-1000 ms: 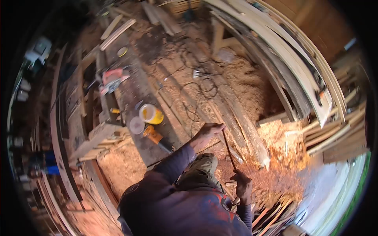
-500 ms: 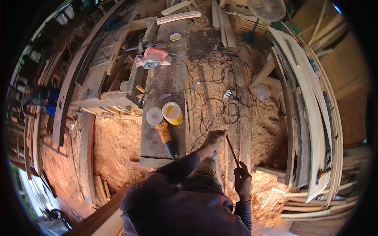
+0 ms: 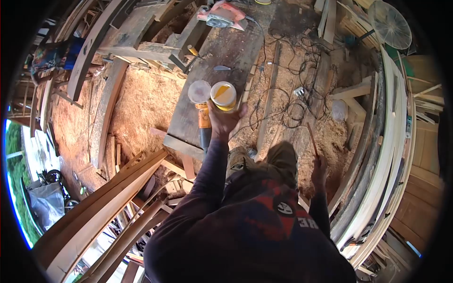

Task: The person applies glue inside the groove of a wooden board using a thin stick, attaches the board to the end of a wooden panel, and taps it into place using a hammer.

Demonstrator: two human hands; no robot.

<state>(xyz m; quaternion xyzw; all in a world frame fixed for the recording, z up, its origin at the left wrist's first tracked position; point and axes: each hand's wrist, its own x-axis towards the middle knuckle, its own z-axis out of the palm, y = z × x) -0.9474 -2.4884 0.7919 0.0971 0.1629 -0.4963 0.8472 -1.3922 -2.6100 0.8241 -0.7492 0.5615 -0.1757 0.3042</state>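
Sawdust [image 3: 146, 101] lies all around, light brown and thick; in the middle is a wide dark plank [image 3: 184, 125], with a yellow and white tub [image 3: 223, 95] at its near part; the tub has something yellow inside. The left hand [image 3: 224, 120] is right up against the near side of the tub; its thumb sticks out wide to the right, and its other fingers are partly hidden, so I cannot tell if they grip the tub or only touch it; I also cannot tell if the tub is lifted off the plank. A round clear lid [image 3: 199, 91] is just to the left of the tub; an orange tool [image 3: 204, 117] with a dark end lies just below the lid, next to the left hand. The right hand [image 3: 319, 170] is low on the other side, well apart from the tub; its fingers are curled closed around one end of a thin brown stick [image 3: 312, 139], which points up and away. Farther up the plank are a small flat grey piece [image 3: 222, 68] and a red and grey power tool [image 3: 222, 16]; black cords [image 3: 296, 114] loop to the right; long pale boards [image 3: 394, 155] are at the far right.
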